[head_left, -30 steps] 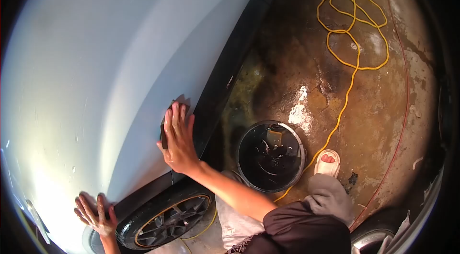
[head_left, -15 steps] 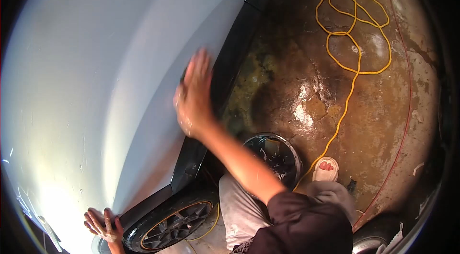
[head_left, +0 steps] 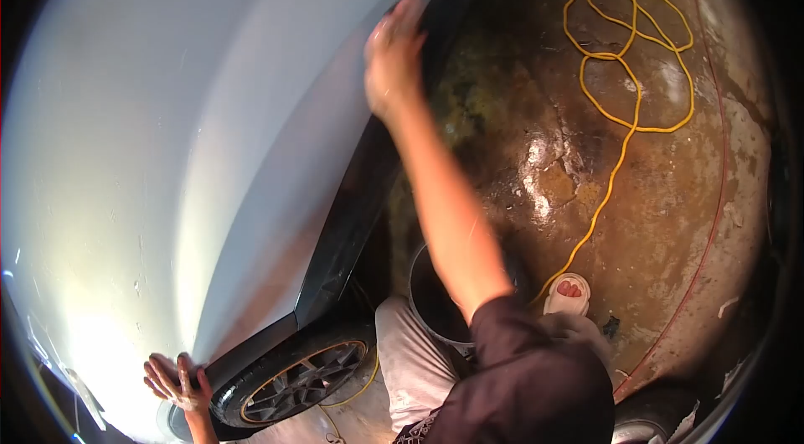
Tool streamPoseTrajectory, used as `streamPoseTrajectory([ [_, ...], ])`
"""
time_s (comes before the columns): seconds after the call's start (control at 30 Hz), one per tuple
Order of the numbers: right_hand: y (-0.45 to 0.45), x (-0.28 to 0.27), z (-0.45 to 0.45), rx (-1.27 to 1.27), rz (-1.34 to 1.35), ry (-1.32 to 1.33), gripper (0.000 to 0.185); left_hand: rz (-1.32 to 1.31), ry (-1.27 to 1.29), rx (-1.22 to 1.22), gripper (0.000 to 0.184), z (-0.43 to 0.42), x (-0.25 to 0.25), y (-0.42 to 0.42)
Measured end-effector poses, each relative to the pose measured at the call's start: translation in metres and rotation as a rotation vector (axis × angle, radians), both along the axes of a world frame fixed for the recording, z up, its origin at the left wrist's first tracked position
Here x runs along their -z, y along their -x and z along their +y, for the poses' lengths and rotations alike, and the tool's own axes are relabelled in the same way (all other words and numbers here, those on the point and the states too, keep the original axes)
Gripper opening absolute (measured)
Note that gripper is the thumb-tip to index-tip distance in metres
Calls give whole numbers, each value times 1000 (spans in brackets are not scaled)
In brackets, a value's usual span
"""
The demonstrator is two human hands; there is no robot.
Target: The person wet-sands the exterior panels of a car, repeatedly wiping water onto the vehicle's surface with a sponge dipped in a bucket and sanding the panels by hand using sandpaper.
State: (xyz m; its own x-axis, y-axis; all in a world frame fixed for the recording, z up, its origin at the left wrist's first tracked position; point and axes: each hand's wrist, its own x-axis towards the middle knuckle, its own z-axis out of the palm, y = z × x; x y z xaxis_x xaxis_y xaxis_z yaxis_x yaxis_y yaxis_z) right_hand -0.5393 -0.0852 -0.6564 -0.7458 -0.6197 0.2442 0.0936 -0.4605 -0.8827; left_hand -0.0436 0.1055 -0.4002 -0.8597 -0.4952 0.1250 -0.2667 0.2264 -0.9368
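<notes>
My left hand (head_left: 177, 385) rests with fingers spread on the bright lower end of a blue-grey car body panel (head_left: 251, 126), just above the wheel (head_left: 306, 383). Farther up, along the panel's side edge, is my right hand (head_left: 395, 54), smeared by motion. Its fingers point away from me, and a small dark thing shows at its thumb side, too blurred to name. A black trim strip (head_left: 339, 234) runs along the panel's lower edge. Both hands look wet.
A dark round bucket (head_left: 416, 281) stands by my knee, partly behind my right forearm. A yellow cord (head_left: 615, 167) lies looped on the wet, stained concrete floor (head_left: 502, 159) and passes my sandalled foot (head_left: 568, 293). A thin red line (head_left: 712, 234) curves along the right.
My right hand has slid up and away along the panel's edge, with the arm stretched farther. More of the bucket is covered by the forearm. My left hand stays on the panel.
</notes>
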Motion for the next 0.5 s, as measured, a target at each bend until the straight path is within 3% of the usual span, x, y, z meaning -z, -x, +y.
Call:
streamPoseTrajectory([
  [0.03,31,-10,-3,-120,-85,-6,63,1,-5,11,47,2,-5,1],
  [0.13,15,3,-19,239,146,-198,63,26,-6,-22,48,7,-5,-7],
  [0.17,-46,-6,3,232,111,-168,65,21,12,-29,48,4,-4,-8],
  [0.3,-242,19,100,-79,495,-35,79,29,13,-29,47,4,-4,-8],
  [0.33,-204,15,89,-170,611,-179,78,29,14,-24,47,2,-5,-7],
  [0.4,-80,9,16,177,410,-289,71,30,14,-27,46,4,-4,-4],
  [0.43,-20,21,-32,102,31,14,68,29,13,-35,46,5,-1,-4],
  [0.47,54,-10,-13,50,-33,1,66,38,9,-27,46,5,-2,-4],
  [0.5,54,-4,-34,113,-34,-134,67,49,4,-17,46,3,-3,-2],
])
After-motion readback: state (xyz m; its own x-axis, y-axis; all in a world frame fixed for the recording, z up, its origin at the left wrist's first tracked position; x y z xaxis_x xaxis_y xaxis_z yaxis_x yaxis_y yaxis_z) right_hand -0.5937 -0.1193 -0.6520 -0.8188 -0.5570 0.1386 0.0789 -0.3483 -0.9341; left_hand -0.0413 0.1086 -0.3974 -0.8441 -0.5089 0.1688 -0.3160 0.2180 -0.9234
